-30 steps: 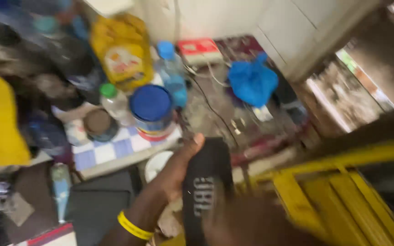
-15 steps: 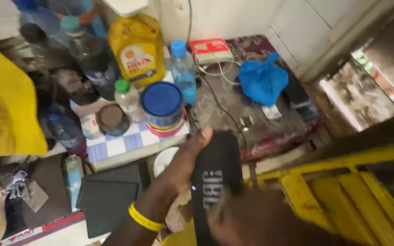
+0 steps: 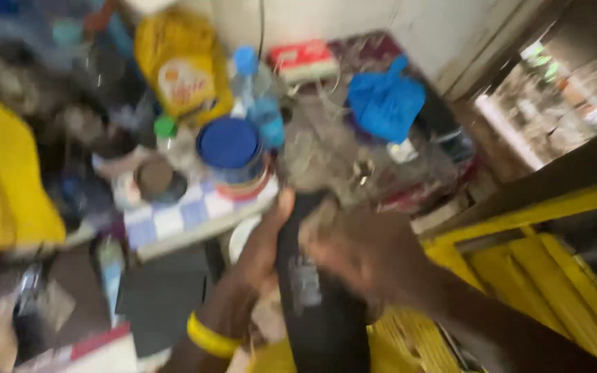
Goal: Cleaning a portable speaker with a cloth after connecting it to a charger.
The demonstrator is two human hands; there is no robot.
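A long black cylindrical speaker [image 3: 319, 304] stands on end at the bottom centre of the blurred head view. My left hand [image 3: 260, 252], with a yellow band on its wrist, grips the speaker's left side, thumb up near its top. My right hand [image 3: 364, 252] comes in from the lower right and lies over the speaker's upper right part, fingers curled on it. Just beyond the speaker's top sits a round tin with a blue lid [image 3: 231, 148] on a checked cloth [image 3: 174, 217].
A cluttered low table holds a yellow oil jug [image 3: 182, 69], a blue-capped bottle [image 3: 253, 90], a small green-capped bottle [image 3: 166, 131], a red and white box [image 3: 302, 61] and a blue plastic bag [image 3: 385, 100]. Yellow cloth [image 3: 1, 179] lies left, yellow slats [image 3: 540, 276] right, a dark flat case [image 3: 160, 293] below.
My right hand has come onto the speaker's upper right side, where only the left hand held it before. The view has shifted slightly and grown blurrier.
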